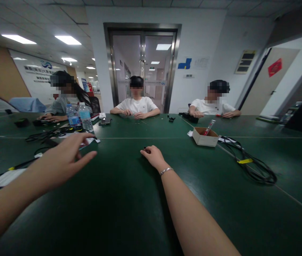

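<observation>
My left hand [63, 158] hovers above the green table [129, 199], fingers spread and reaching toward a small packet and black cables [47, 136] at the left. It holds nothing. My right hand [152, 155] rests on the table in the middle, fingers curled around a small dark object [145, 149] that I cannot make out. A silver bracelet [166, 171] sits on that wrist.
A small cardboard box [205, 136] with a red-tipped tool stands to the right, beside a coiled black cable [254, 167]. Two water bottles [83, 116] and a phone [104, 121] lie farther left. Three people sit along the far edge with their hands on the table.
</observation>
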A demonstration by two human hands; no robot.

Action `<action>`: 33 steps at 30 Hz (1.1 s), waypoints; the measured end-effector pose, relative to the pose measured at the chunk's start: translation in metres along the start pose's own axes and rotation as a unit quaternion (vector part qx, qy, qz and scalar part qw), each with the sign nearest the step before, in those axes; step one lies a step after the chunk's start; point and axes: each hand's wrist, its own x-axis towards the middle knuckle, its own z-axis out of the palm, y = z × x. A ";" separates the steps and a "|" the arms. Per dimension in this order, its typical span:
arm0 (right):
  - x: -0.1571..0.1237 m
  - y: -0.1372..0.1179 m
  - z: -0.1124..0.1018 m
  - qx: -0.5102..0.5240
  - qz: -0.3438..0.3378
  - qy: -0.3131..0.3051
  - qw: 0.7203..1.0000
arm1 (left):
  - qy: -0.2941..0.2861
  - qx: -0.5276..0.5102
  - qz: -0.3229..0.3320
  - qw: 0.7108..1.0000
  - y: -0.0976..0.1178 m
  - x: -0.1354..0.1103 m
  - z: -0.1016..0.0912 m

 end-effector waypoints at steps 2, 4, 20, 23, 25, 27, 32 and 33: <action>0.002 0.005 0.002 0.001 -0.005 0.015 1.000 | -0.057 0.014 0.057 0.997 0.022 0.041 0.036; 0.005 0.010 0.003 0.004 -0.009 0.037 0.999 | -0.077 -0.028 0.082 0.993 0.043 0.074 0.080; 0.010 0.013 0.002 -0.070 -0.029 0.026 0.997 | -0.044 -0.215 0.052 0.974 0.059 0.091 0.220; 0.011 0.015 0.002 -0.060 -0.037 0.041 0.997 | -0.034 -0.233 0.035 0.971 0.058 0.091 0.219; 0.010 0.016 0.001 -0.039 -0.044 0.053 0.997 | -0.032 -0.260 0.016 0.965 0.057 0.091 0.219; 0.010 0.017 0.000 -0.002 -0.050 0.059 0.997 | -0.038 -0.289 -0.004 0.957 0.054 0.091 0.220; 0.013 0.024 0.002 0.112 -0.036 0.056 0.991 | -0.048 -0.331 -0.012 0.942 0.049 0.094 0.224; 0.014 0.025 0.002 0.143 -0.023 0.051 0.988 | -0.046 -0.339 -0.014 0.939 0.048 0.095 0.225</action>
